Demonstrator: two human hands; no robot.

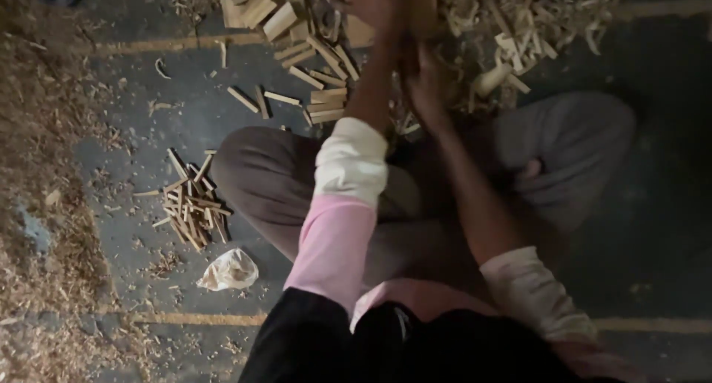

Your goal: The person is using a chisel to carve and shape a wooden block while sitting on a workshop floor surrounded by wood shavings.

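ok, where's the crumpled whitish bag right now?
Head view, lower left: the crumpled whitish bag lies on the dark floor, just below the small pile of wood sticks and beside the person's left knee.

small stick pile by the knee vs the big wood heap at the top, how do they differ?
1. The small stick pile is compact; the big wood heap spreads across the top of the view.
2. The small pile holds thin sticks, the heap also wider, blockier offcuts.
3. The small pile lies apart from the hands; the left hand and right hand are at the heap.

Both are pale cut wood on the dark floor.
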